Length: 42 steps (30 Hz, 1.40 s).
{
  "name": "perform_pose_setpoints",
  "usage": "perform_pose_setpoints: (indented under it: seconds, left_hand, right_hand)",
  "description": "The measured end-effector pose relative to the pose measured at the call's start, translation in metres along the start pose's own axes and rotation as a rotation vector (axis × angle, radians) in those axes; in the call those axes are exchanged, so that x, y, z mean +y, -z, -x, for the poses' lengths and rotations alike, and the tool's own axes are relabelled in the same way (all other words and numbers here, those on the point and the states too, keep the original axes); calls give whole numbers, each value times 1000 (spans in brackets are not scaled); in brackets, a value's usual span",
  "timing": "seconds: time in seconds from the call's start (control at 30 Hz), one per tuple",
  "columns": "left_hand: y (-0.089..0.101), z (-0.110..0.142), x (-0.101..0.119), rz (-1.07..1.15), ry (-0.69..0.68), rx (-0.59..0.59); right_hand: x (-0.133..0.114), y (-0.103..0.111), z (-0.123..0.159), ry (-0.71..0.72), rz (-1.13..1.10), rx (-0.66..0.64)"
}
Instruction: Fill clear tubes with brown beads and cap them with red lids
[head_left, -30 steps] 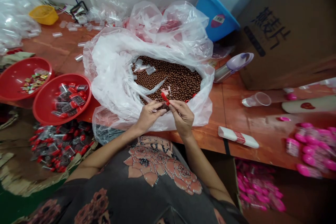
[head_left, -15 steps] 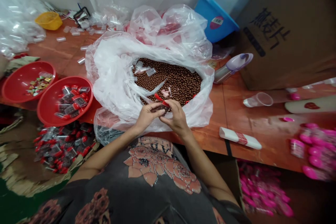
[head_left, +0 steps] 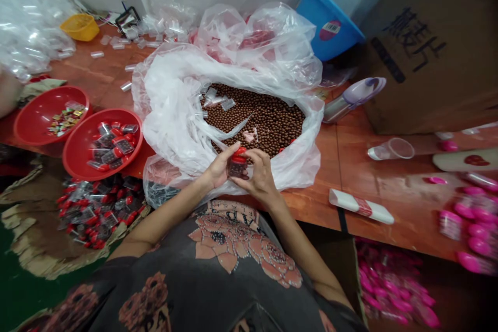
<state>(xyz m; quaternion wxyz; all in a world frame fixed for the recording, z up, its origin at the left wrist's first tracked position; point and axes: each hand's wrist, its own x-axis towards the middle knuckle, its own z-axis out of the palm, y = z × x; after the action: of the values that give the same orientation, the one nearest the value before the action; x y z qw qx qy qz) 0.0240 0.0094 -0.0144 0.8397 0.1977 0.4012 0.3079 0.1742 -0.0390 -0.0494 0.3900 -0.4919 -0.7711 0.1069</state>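
Observation:
Between both my hands is a small clear jar point(head_left: 237, 166) filled with brown balls, with a red lid point(head_left: 240, 151) on its top. My left hand point(head_left: 220, 167) wraps the jar from the left, thumb up by the lid. My right hand point(head_left: 260, 171) grips it from the right, fingertips at the lid and lower side. They are just over the near rim of a white plastic bag point(head_left: 167, 98) holding many brown chocolate balls point(head_left: 268, 114). Several clear empty jars point(head_left: 227, 104) and a pink scrap point(head_left: 251, 135) lie on the balls.
To the left, one red bowl point(head_left: 69, 163) holds filled jars and another red bowl point(head_left: 23, 132) holds small wrapped pieces. Filled red-lidded jars point(head_left: 97, 212) heap below. A blue bucket point(head_left: 327, 21), a cardboard box point(head_left: 424, 93), a plastic cup point(head_left: 400, 149) and pink-lidded jars point(head_left: 474, 218) stand right.
The red lid, tilted and held above the jar before, now sits level on its top. The jar has turned upright in my hands. The whole view has shifted slightly.

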Motion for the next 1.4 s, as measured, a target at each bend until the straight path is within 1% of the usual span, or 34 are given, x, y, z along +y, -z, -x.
perform_pose_setpoints:
  seconds: [0.07,0.23,0.3,0.37,0.47,0.53,0.67,0.73,0.8,0.87,0.93,0.97,1.03,1.13,1.2,1.27,1.3,1.33,1.37,1.4]
  left_hand:
    - [1,-1,-2,-18,5,-1]
    - [8,-6,-6,-70,14,-18]
    - [8,-7,-6,-83,6,-12]
    - [6,-6,-7,-92,-17,-10]
    - [3,-5,-8,-71,-62,-26]
    - [2,-3,-10,-53,-83,-39]
    - [2,0,-13,-45,-107,-22]
    - [2,3,-13,-59,-120,-15]
    - [3,8,-8,-99,-172,11]
    - [9,15,7,-173,-277,70]
    - [23,27,33,-253,-422,167]
    - [33,35,49,-282,-496,227]
    - [59,52,84,-286,-632,383]
    - [109,84,129,-350,-780,636]
    - [140,107,149,-481,-882,805]
    - [160,126,162,-655,-1008,962]
    - [165,132,167,-745,-1077,1013]
    - [165,134,171,-830,-1150,1042]
    - [162,133,175,-908,-1219,1043]
    - [154,127,179,-981,-1275,1020]
  right_hand:
    - [0,2,-3,-8,20,0]
    - [1,7,-14,11,127,-130]
    - [1,7,-17,20,147,-151]
    - [2,5,-19,36,165,-140]
    - [3,2,-20,97,195,-109]
    - [3,-1,-21,144,199,-79]
    - [1,-7,-19,212,174,-5]
    - [0,-10,-17,216,157,13]
    - [-2,-13,-17,182,139,-21]
    - [-2,-15,-17,140,103,-108]
    - [0,-13,-18,106,52,-188]
    - [2,-12,-19,92,29,-214]
    - [9,-7,-18,64,-1,-241]
    - [26,1,-15,19,-16,-242]
    - [39,5,-11,-30,-8,-218]
    - [54,9,-8,-91,15,-182]
    - [61,11,-7,-121,37,-164]
    - [69,14,-7,-151,70,-145]
    - [76,18,-8,-185,117,-130]
    - [82,21,-10,-225,177,-120]
